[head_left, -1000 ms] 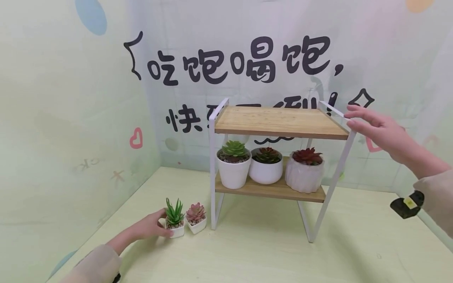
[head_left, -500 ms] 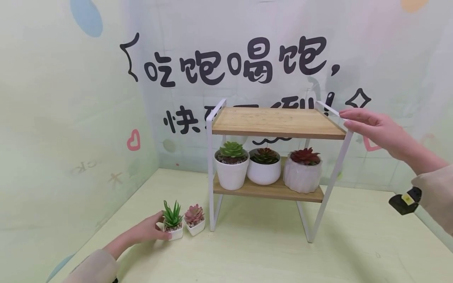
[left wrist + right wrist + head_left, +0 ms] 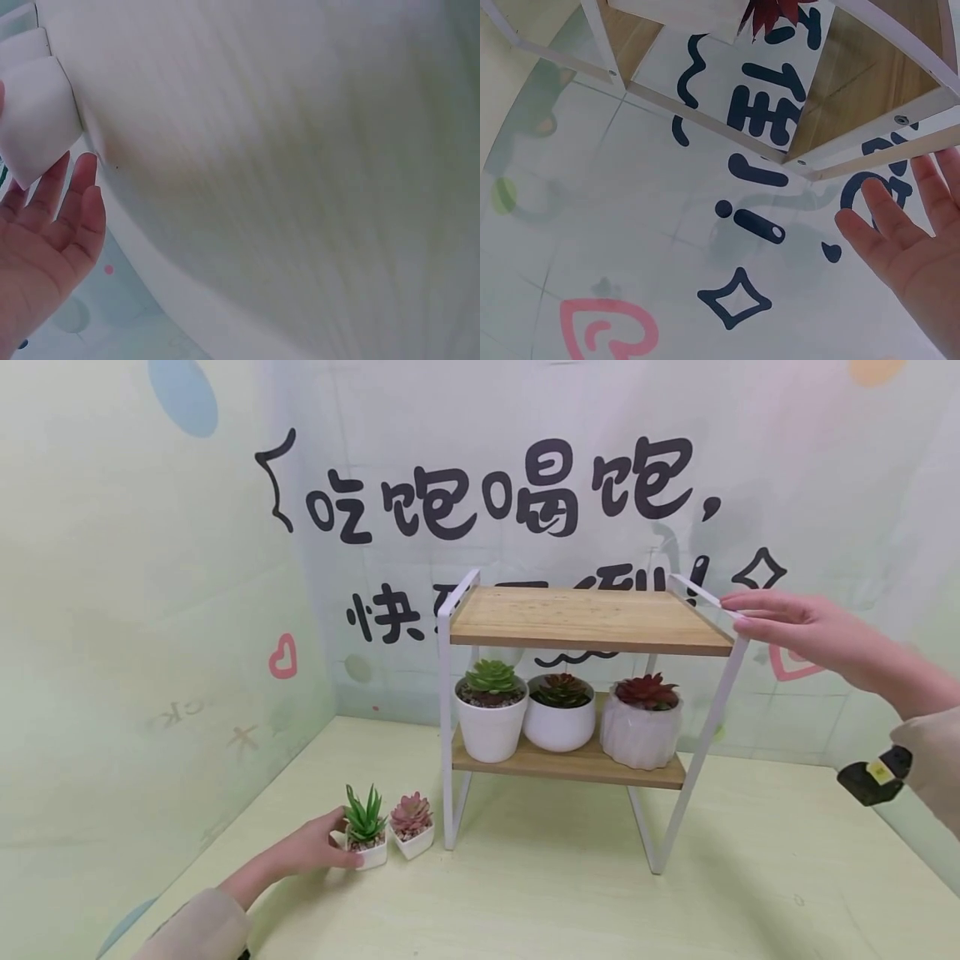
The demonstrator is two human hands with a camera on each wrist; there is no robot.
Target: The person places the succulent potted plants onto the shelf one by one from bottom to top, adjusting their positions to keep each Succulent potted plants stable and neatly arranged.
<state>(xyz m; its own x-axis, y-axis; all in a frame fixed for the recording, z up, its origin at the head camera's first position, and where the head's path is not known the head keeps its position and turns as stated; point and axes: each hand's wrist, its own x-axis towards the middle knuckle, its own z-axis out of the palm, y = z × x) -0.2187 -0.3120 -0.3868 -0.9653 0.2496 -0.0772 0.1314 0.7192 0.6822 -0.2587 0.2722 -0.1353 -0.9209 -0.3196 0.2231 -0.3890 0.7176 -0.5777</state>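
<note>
In the head view, my left hand (image 3: 318, 847) holds the small white square pot of a spiky green succulent (image 3: 365, 818), thumb at the front and fingers behind. The left wrist view shows the pot's white side (image 3: 41, 116) above my fingers. Close beside it stands a pink succulent (image 3: 412, 825) in a similar pot. My right hand (image 3: 817, 631) rests its fingertips on the white top rail of a two-tier wooden shelf (image 3: 585, 618), at the right end. From the right wrist, that hand (image 3: 922, 247) shows fairly straight fingers, some of them apart from the rail.
On the lower board stand three larger white pots: a green succulent (image 3: 491, 714), a dark red-green one (image 3: 561, 714) and a red one (image 3: 643, 722) in a ribbed pot. The shelf's legs stand on the pale table (image 3: 540, 893). Printed wall sheets (image 3: 450, 427) enclose the back and sides.
The head view has shifted slightly. The left hand and small pots stay in place; the right hand keeps touching the rail, its wrist now a little lower and further right.
</note>
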